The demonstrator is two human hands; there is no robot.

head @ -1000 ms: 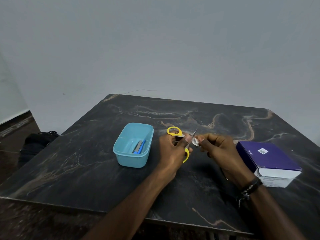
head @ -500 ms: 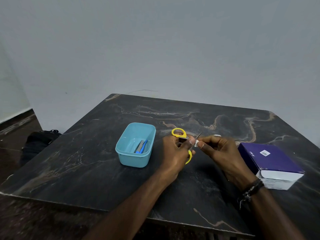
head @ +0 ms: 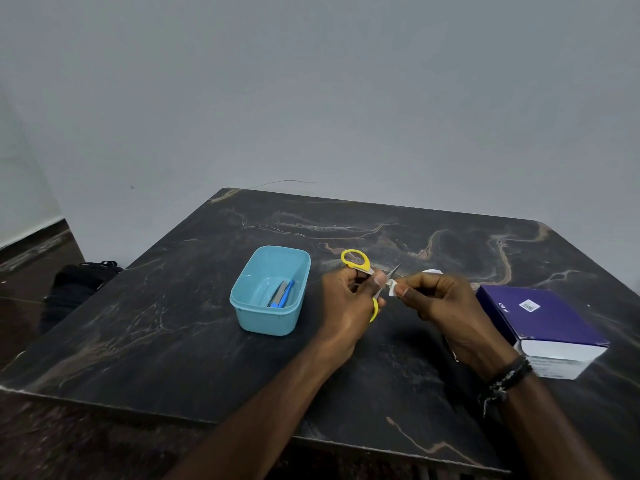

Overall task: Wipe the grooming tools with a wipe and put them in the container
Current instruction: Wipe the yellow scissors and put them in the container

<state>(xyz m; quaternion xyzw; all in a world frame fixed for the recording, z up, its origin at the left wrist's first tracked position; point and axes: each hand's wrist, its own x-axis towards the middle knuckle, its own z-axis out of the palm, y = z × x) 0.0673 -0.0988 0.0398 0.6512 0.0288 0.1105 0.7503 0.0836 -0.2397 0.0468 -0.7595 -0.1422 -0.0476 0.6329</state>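
While the dark marble-patterned table [head: 173, 341] stretches away from the viewer, the two hands meet just above its middle. The left hand [head: 346, 306] grips the small yellow-handled scissors [head: 360, 268], its fingers curled round the lower handle loop, with the upper loop free and the blades pointing up and away. The right hand [head: 443, 306] pinches a small white wipe [head: 392, 287] between thumb and forefinger against the blades near the pivot. The scissors look light and rigid, with slick metal blades and a sharp tip, so the loops are the safe place to hold; the wipe is soft and limp, and should be folded round the flat of the blade, not drawn over the edge. Left of the hands stands the teal container [head: 273, 323], already holding what seem to be a nail file and a blue-handled tool [head: 282, 294]. To the right lies a purple box [head: 540, 320]. A white scrap [head: 432, 271] shows beyond the right hand.
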